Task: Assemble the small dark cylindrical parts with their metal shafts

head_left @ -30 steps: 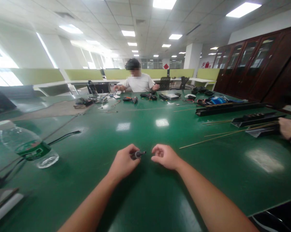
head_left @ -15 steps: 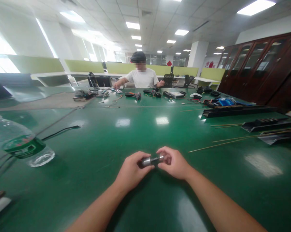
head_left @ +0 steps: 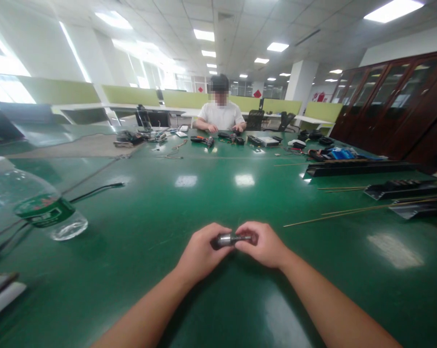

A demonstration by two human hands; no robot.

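Note:
Just above the green table (head_left: 218, 193), near the middle, I hold a small silver-and-black metal cylinder with a thin shaft (head_left: 225, 239), lying roughly level. My left hand (head_left: 203, 249) is closed around the thick silver end, the thumb along its near side. The thin dark shaft points to the right, into my right hand (head_left: 265, 245), whose thumb and fingers curl around its tip. The palm side of both hands and the ends of the part are partly hidden.
A clear water bottle (head_left: 51, 212) stands at the left, by a black cable (head_left: 98, 191). Thin brass-coloured rods (head_left: 349, 212) and black metal channels (head_left: 359, 167) lie at the right. Across the table sits a person in a white shirt (head_left: 221, 115), behind power drills (head_left: 203, 140).
My right hand has closed in around the shaft, and both hands stay nearly in place. The person opposite has drawn the outstretched arm in, both hands now at the table edge.

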